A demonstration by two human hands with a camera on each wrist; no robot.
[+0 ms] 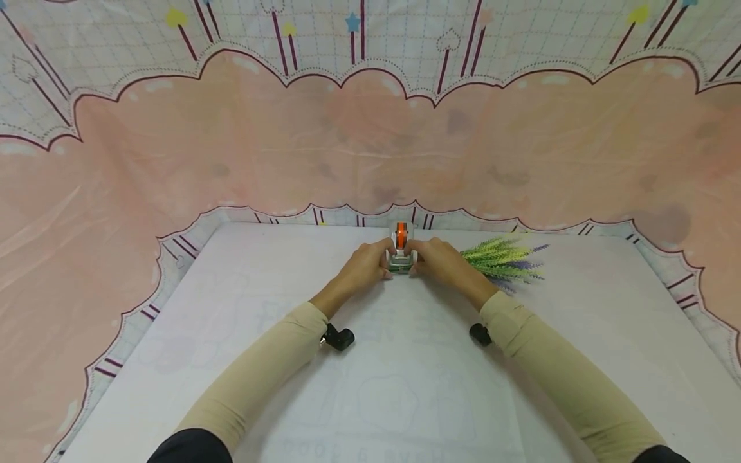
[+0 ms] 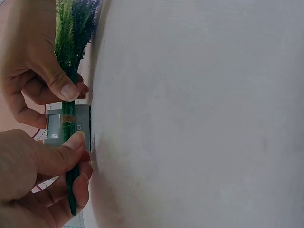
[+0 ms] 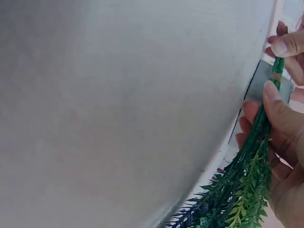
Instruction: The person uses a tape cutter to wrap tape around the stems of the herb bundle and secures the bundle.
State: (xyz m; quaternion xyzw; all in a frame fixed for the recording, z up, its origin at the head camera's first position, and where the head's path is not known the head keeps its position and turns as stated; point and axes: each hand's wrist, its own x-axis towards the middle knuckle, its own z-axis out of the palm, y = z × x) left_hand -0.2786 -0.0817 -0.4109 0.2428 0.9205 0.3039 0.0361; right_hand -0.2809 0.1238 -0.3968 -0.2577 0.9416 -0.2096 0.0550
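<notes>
A bunch of artificial lavender [image 1: 503, 260], with green stems and yellow-green and purple tips, is held by both hands. My left hand [image 1: 365, 262] pinches the stem ends between thumb and fingers. Farther up the stems, my right hand [image 1: 442, 258] grips the bunch below its flowering part. Between the hands a narrow brown band [image 2: 69, 118] shows across the stems. Directly behind it stands a grey tape dispenser [image 2: 83, 113] with an orange-centred roll [image 1: 402, 235]. In the right wrist view the dispenser's grey base [image 3: 259, 81] is partly covered by fingers and stems.
A white tabletop [image 1: 370, 386] spreads beneath both arms, and the dispenser stands near its far edge. Beyond hangs a peach cloth [image 1: 347, 148] with a scalloped print. Small black cameras [image 1: 338, 337] are strapped at the wrists.
</notes>
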